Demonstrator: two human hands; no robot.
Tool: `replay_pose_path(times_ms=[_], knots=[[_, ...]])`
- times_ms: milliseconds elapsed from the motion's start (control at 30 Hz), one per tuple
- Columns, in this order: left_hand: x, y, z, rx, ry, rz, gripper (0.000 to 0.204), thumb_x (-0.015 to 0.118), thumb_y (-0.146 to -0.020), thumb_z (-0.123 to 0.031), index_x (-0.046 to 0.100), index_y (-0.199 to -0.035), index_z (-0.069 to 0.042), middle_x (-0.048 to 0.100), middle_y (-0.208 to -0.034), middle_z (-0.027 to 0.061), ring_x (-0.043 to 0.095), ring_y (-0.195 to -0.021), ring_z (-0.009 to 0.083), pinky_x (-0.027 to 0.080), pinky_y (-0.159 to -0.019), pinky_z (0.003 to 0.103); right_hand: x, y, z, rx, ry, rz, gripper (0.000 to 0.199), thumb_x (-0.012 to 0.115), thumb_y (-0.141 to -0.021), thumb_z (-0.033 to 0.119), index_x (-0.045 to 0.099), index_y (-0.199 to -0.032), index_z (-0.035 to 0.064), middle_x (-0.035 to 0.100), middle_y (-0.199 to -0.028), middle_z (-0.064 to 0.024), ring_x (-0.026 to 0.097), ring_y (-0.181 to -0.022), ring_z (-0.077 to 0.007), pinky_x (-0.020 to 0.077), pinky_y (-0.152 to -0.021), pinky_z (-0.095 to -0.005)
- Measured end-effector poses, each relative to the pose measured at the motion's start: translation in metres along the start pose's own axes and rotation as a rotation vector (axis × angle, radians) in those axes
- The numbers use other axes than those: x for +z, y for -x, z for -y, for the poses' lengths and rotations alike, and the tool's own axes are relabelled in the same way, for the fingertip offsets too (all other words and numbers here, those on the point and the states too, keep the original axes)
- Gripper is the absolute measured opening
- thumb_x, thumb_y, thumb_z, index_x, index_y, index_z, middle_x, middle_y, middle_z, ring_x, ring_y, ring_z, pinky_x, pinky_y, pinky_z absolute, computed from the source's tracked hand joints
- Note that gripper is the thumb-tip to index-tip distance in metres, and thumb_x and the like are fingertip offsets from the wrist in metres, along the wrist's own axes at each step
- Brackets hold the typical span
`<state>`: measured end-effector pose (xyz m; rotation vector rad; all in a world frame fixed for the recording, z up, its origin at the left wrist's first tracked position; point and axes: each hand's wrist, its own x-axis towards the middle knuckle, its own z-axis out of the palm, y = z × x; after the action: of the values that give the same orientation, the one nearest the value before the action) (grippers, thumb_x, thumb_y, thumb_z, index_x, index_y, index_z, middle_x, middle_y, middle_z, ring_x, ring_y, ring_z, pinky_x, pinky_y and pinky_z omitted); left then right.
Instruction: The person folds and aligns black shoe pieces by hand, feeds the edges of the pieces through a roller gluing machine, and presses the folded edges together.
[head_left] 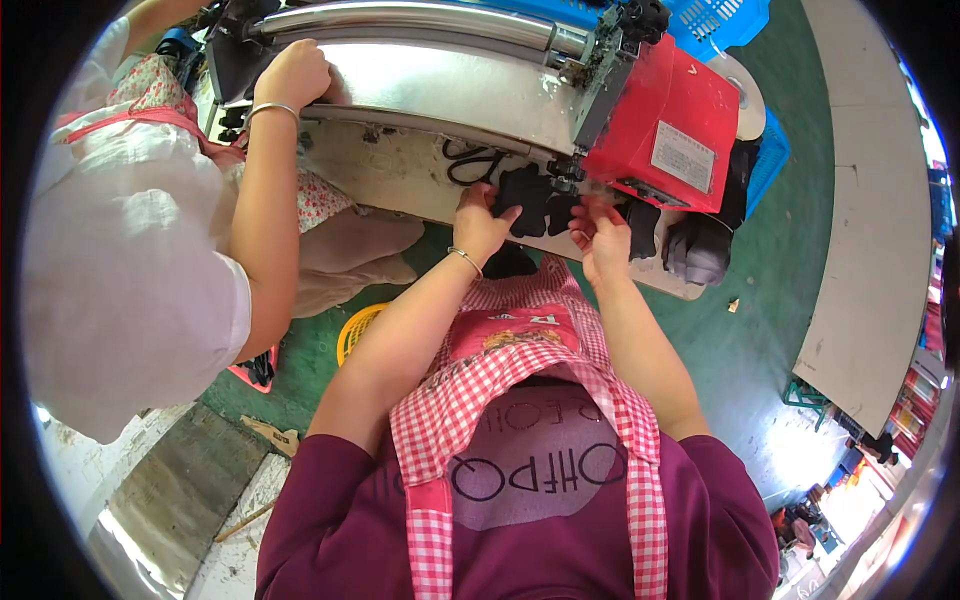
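Note:
At the front edge of a pale worktable (pixel 375 160), my left hand (pixel 482 225) is closed on the left side of a dark cloth piece (pixel 523 202), thumb toward its lower edge. My right hand (pixel 603 238) has its fingers curled together beside a smaller dark cloth piece (pixel 561 212). What lies between those fingertips is too small to make out. Black-handled scissors (pixel 472 162) rest on the table behind my left hand. Another dark cloth piece (pixel 641 226) hangs at the table edge, right of my right hand.
Behind my hands stands a long metal-topped machine (pixel 440 85) with a red housing (pixel 668 125). A co-worker's hand (pixel 297 75) rests on it at left. A dark bundle (pixel 697 248) sits at the table's right end. Blue baskets (pixel 715 20) and a yellow basket (pixel 358 330) are nearby.

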<state>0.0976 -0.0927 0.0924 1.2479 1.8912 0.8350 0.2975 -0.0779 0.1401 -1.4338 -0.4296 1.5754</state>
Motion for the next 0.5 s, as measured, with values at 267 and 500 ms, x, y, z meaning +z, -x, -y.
replay_pose_path(times_ms=[267, 500], knots=[[0.007, -0.001, 0.001, 0.006, 0.058, -0.058, 0.048, 0.084, -0.067, -0.02, 0.057, -0.103, -0.002, 0.062, -0.092, 0.0145, 0.063, -0.085, 0.0334, 0.052, -0.076, 0.042, 0.029, -0.015, -0.02, 0.0, 0.835, 0.145, 0.032, 0.073, -0.082, 0.024, 0.068, -0.103, 0.0013, 0.071, -0.084, -0.0127, 0.068, -0.076, -0.022, 0.0537, -0.069, -0.0347], [0.011, 0.012, -0.027, -0.007, 0.078, 0.009, 0.041, 0.078, -0.074, -0.021, 0.057, -0.103, -0.001, 0.064, -0.093, 0.018, 0.063, -0.084, 0.0332, 0.051, -0.075, 0.041, 0.023, -0.02, -0.03, -0.195, 0.984, 0.03, 0.033, 0.077, -0.075, 0.025, 0.068, -0.098, 0.0024, 0.071, -0.09, -0.0187, 0.069, -0.088, -0.0309, 0.0522, -0.079, -0.0395]])
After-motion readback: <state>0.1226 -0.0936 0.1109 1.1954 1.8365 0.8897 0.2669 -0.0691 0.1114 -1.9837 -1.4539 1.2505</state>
